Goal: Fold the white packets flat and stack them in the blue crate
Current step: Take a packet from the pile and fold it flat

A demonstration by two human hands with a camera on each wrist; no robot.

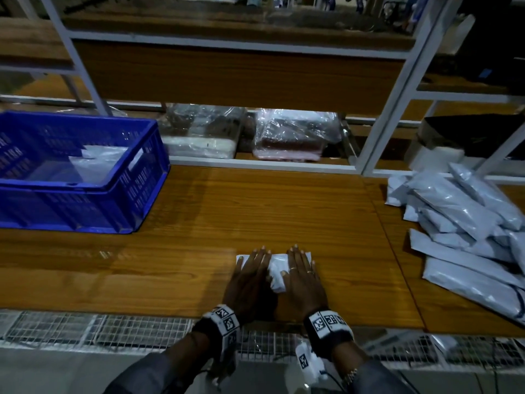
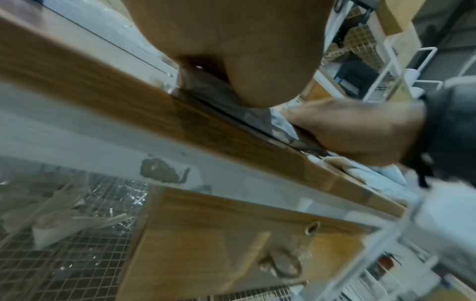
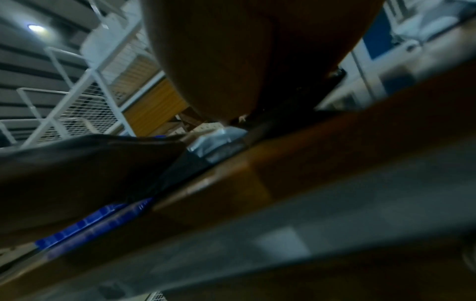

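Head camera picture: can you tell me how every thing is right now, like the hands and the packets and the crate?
Left hand: flat, pressing the packet.
Right hand: flat, pressing the packet.
Packet: folded small, pinned on the table.
Blue crate: open-topped, white packets inside.
Packet pile: loose, unfolded, on the right.

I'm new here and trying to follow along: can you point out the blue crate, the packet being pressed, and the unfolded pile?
blue crate [image 1: 136, 191]: head view, front rim.
pressed packet [image 1: 276, 270]: head view, crumpled middle between the hands.
unfolded pile [image 1: 454, 206]: head view, a top packet.
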